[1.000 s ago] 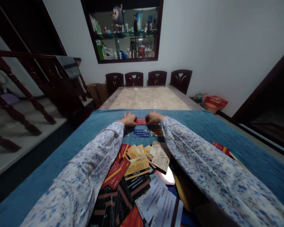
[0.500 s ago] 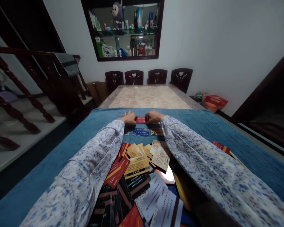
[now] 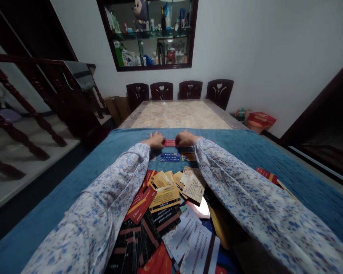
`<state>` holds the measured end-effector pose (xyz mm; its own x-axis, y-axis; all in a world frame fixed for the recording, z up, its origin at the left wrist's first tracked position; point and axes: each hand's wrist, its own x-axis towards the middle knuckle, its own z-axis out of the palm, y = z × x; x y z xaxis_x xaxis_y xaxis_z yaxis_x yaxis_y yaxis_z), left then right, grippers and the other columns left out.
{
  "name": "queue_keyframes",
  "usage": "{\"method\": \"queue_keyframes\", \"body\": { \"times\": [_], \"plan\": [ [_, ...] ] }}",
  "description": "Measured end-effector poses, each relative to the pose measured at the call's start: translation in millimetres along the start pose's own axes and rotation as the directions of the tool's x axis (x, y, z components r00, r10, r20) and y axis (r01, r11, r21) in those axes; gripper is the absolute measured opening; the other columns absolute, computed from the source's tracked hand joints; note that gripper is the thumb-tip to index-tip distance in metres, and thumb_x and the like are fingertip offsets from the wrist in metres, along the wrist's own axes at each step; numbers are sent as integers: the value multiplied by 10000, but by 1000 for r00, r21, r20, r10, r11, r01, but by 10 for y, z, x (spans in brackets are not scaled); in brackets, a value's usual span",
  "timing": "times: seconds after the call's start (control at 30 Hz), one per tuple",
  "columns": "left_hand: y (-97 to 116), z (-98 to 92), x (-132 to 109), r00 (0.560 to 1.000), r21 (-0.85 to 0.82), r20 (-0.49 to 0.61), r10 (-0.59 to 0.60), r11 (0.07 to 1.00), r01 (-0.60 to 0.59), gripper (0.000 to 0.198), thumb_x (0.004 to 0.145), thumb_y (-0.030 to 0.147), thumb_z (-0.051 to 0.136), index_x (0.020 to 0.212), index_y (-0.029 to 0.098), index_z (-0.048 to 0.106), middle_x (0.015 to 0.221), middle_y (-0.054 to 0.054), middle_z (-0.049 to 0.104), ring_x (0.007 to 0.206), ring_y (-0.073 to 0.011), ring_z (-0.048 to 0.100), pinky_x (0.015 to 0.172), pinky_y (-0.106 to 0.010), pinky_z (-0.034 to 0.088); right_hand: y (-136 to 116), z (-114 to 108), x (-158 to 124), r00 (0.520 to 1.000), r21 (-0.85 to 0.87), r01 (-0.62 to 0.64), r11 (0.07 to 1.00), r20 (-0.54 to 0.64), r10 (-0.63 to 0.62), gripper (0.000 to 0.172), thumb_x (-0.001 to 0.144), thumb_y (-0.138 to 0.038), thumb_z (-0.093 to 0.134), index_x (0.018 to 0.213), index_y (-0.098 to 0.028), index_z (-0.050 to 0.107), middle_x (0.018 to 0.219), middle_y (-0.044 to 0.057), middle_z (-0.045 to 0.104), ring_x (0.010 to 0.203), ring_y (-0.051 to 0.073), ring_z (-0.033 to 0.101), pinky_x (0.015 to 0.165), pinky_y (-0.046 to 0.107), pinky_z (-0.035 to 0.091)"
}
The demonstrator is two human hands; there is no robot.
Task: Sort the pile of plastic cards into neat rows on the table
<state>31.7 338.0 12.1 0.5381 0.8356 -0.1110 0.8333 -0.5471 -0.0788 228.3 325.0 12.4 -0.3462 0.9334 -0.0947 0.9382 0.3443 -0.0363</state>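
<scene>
Near the far edge of the blue cloth (image 3: 231, 148): red card (image 3: 170, 143), lying flat-looking, between left hand (image 3: 156, 140) and right hand (image 3: 185, 139).
Red card, long axis: appears to run left to right, across the line from one hand to the other; both ends covered by fingers, so full length not visible.
Nearer hand: neither; one at each end, about evenly placed.
Left grip: fingers curled at the card's left end, seem to touch it; pinched or only resting, cannot tell.
Right grip: fingers curled at the right end, same contact; pinch hidden, cannot tell.
Key relation: card sits straight in line between the two grips, with only its middle strip showing.
Blue card (image 3: 170, 157): just on the person's side of the red card, apart from it, roughly parallel.
Yellow card (image 3: 189, 156): right of the blue card, partly behind the right sleeve (image 3: 231, 179).
Card pile (image 3: 165, 198): loose, overlapping, between the forearms, nearer the body.
Table (image 3: 174, 114): bare patterned top beyond the cloth.
</scene>
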Motion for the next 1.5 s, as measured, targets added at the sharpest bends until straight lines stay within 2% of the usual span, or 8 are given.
{"method": "queue_keyframes", "body": {
  "times": [0.33,0.47,0.6,0.8,0.97,1.17,1.3,1.5],
  "plan": [
    [6,6,40,999,0,21,-24,1000,24,246,818,254,620,1041,203,710,1309,-148,612,1305,-381,450,1041,-560,424,-10,20,15,1000,21,-26,999,5,26,366,800,-348,720,1131,-214,795,1120,104,771,1062,275,679,865,293,489],
    [51,-11,-31,1000,6,1,-25,1000,25,321,846,252,599,1147,169,678,1337,-184,599,1329,-392,438,1055,-576,406,-33,-7,-7,999,13,-45,999,19,45,372,813,-379,714,1148,-231,783,1184,109,748,1160,320,631,901,340,491],
    [87,-13,-106,999,35,-44,-12,999,13,334,858,232,583,1173,151,660,1353,-197,582,1348,-391,421,1070,-583,385,-57,-49,-42,999,-38,-43,998,9,43,410,811,-425,735,1170,-229,765,1227,133,727,1248,358,569,953,391,480],
    [88,3,-181,996,30,-86,-16,999,19,336,859,219,572,1184,185,649,1369,-183,557,1357,-389,386,1042,-599,371,-28,-76,-119,999,-26,-29,999,-26,28,499,825,-450,724,1281,-247,715,1303,128,706,1291,359,541,971,408,474],
    [88,-31,-311,994,33,-105,-10,999,13,353,879,230,550,1215,178,643,1375,-187,548,1336,-380,373,1017,-574,365,-8,-121,-226,998,-10,-14,1000,-60,13,504,877,-439,675,1334,-227,693,1322,117,705,1258,331,562,972,395,462],
    [111,-32,-515,990,39,-144,12,999,-6,336,930,231,492,1224,173,643,1364,-193,559,1341,-383,378,1033,-593,343,-93,-192,-428,988,-17,53,998,-143,-55,296,908,-239,605,1139,-208,786,1200,100,762,1184,302,579,928,358,436],
    [116,-3,-664,987,33,-156,34,999,-29,328,933,231,487,1216,168,641,1383,-195,550,1345,-389,384,1046,-611,335,-203,-202,-565,980,-33,83,996,-176,-87,289,890,-190,586,1084,-218,798,1157,76,774,1176,293,576,914,346,419],
    [145,-2,-927,987,-1,-155,43,999,-44,377,932,249,484,1269,171,636,1381,-189,559,1343,-385,374,1063,-606,324,-397,-244,-810,971,-25,129,991,-199,-131,268,894,-184,574,1038,-205,798,1124,100,773,1172,311,555,882,351,392]
  ]
}}
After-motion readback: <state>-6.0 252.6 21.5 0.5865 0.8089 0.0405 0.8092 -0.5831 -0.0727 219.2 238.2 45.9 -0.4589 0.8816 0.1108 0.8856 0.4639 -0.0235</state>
